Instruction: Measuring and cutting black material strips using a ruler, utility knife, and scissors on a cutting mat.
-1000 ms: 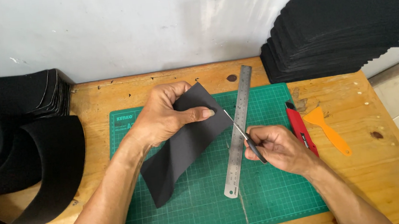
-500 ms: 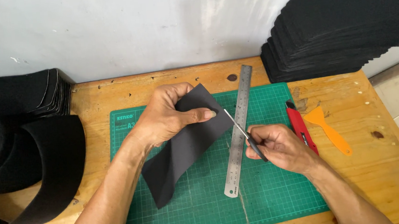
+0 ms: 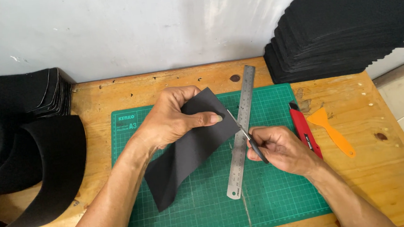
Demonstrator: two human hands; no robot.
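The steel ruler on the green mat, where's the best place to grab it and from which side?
Probably the near end of the steel ruler, from the front. It lies flat, slanting toward the wall, and that end sits bare on the green cutting mat. The middle is crowded by the right hand with its thin tool and by the black sheet.

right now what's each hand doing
Left hand: closed on the black sheet, lifting its upper end off the mat.
Right hand: closed on small scissors, tips at the sheet's edge.
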